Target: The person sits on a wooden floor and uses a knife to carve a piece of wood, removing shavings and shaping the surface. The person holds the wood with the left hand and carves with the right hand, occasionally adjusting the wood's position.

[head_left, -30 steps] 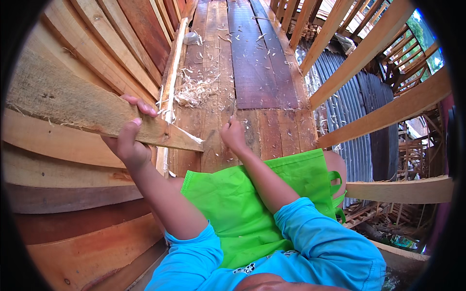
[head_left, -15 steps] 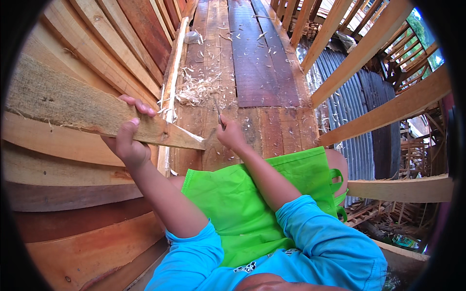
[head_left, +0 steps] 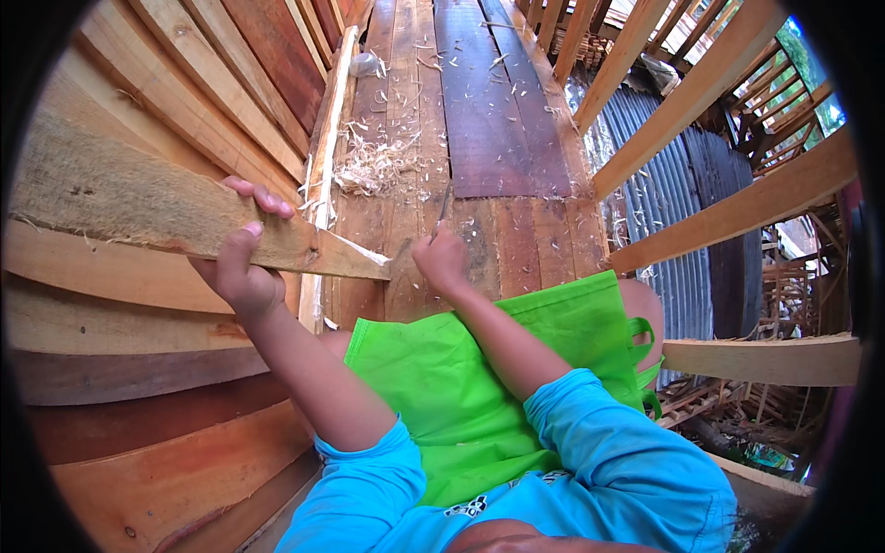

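Observation:
My left hand (head_left: 251, 251) is wrapped round a rough wooden board (head_left: 120, 189), thumb on the near side and fingers over the far edge. The board reaches in from the left and narrows to a tapered end, where a pale curl of shaved wood (head_left: 369, 253) hangs on. Closed in a fist, my right hand (head_left: 440, 258) grips a knife (head_left: 446, 201) with a thin, dark blade pointing away from me. Its handle is hidden in my fingers. The blade is apart from the board, to the right of its tip.
Wood shavings (head_left: 373, 170) lie heaped on the plank floor (head_left: 401, 226), beside a small clear container (head_left: 363, 64). A green cloth bag (head_left: 479, 369) covers my lap. Plank walling (head_left: 138, 276) stands left; slanting wooden posts (head_left: 728, 217) and corrugated metal sheets (head_left: 659, 175) are on the right.
The knife's blade has swung from leaning left to leaning right, as my right hand turned and shifted slightly right. My left hand and the board have barely moved.

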Demonstrator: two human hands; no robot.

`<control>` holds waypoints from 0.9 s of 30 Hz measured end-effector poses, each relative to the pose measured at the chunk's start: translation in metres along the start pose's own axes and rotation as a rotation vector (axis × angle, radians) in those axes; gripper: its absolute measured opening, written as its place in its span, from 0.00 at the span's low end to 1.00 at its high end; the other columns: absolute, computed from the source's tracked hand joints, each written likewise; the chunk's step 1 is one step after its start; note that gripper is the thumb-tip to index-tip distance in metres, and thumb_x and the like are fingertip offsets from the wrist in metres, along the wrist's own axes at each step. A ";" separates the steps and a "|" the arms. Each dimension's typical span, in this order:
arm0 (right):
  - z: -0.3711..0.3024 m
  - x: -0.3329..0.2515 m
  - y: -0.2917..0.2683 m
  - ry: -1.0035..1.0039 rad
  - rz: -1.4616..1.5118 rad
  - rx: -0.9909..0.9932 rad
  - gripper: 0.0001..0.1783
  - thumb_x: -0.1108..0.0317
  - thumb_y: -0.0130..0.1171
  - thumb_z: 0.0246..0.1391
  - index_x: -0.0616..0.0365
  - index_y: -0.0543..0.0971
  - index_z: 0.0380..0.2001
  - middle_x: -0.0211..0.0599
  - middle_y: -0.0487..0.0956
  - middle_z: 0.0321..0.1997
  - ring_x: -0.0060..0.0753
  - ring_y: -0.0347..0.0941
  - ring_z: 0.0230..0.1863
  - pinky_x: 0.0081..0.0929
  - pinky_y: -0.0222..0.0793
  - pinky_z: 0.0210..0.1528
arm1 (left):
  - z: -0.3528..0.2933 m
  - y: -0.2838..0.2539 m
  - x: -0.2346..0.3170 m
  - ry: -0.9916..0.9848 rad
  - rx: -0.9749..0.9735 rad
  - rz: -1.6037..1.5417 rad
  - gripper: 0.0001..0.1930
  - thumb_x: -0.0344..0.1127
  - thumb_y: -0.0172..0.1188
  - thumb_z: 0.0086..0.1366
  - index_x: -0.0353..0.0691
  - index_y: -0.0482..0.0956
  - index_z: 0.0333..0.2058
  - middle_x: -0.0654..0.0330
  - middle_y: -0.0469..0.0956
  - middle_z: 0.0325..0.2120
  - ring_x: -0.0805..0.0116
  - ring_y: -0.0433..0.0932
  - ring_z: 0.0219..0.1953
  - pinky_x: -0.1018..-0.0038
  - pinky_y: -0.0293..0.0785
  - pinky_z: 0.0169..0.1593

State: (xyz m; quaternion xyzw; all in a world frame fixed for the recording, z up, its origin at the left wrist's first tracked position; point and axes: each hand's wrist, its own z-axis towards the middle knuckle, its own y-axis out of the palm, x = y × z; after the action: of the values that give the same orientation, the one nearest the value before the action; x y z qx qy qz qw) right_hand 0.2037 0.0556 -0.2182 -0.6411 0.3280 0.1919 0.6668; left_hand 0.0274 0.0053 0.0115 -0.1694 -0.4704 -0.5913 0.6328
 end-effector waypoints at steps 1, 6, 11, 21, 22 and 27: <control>0.002 0.004 0.002 0.039 -0.061 -0.010 0.16 0.65 0.52 0.47 0.64 0.78 0.37 0.56 0.78 0.25 0.56 0.77 0.29 0.49 0.70 0.35 | 0.000 0.001 0.000 0.002 -0.001 0.002 0.21 0.29 0.50 0.46 0.28 0.68 0.42 0.50 0.69 0.28 0.59 0.70 0.33 0.64 0.71 0.41; 0.000 -0.001 0.000 -0.159 0.129 -0.162 0.15 0.65 0.52 0.46 0.63 0.77 0.34 0.56 0.77 0.24 0.57 0.77 0.30 0.49 0.71 0.36 | 0.001 -0.003 0.001 -0.009 -0.009 0.012 0.21 0.29 0.49 0.46 0.28 0.68 0.42 0.50 0.68 0.28 0.59 0.70 0.32 0.64 0.71 0.41; 0.000 0.004 0.008 -0.075 0.012 -0.056 0.13 0.64 0.52 0.47 0.62 0.77 0.31 0.55 0.77 0.22 0.57 0.77 0.29 0.48 0.71 0.35 | 0.000 0.007 0.003 -0.006 0.034 -0.024 0.20 0.28 0.50 0.44 0.27 0.69 0.39 0.50 0.69 0.27 0.59 0.71 0.31 0.64 0.73 0.38; -0.003 0.004 0.009 -0.145 0.147 -0.121 0.13 0.64 0.52 0.47 0.66 0.76 0.26 0.56 0.76 0.21 0.57 0.76 0.25 0.45 0.70 0.30 | 0.000 -0.003 0.000 -0.025 0.006 -0.011 0.22 0.30 0.50 0.45 0.28 0.68 0.42 0.50 0.68 0.28 0.59 0.70 0.33 0.64 0.70 0.42; -0.004 0.003 0.006 -0.200 0.177 -0.206 0.14 0.64 0.52 0.47 0.66 0.76 0.26 0.56 0.76 0.20 0.57 0.75 0.24 0.45 0.70 0.30 | -0.001 -0.005 0.000 -0.030 0.008 -0.010 0.22 0.30 0.50 0.46 0.28 0.68 0.42 0.50 0.68 0.28 0.59 0.70 0.33 0.64 0.70 0.42; -0.013 -0.009 0.008 -0.124 0.187 -0.008 0.13 0.65 0.52 0.47 0.67 0.76 0.23 0.54 0.75 0.17 0.53 0.76 0.22 0.44 0.71 0.30 | 0.000 -0.002 0.001 -0.025 0.002 0.000 0.22 0.30 0.50 0.46 0.28 0.68 0.42 0.50 0.68 0.28 0.58 0.70 0.33 0.64 0.70 0.42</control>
State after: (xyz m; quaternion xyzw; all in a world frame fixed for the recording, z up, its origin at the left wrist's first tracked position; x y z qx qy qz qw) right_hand 0.1895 0.0450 -0.2176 -0.5971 0.3439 0.2938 0.6624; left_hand 0.0258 0.0040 0.0115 -0.1764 -0.4788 -0.5885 0.6271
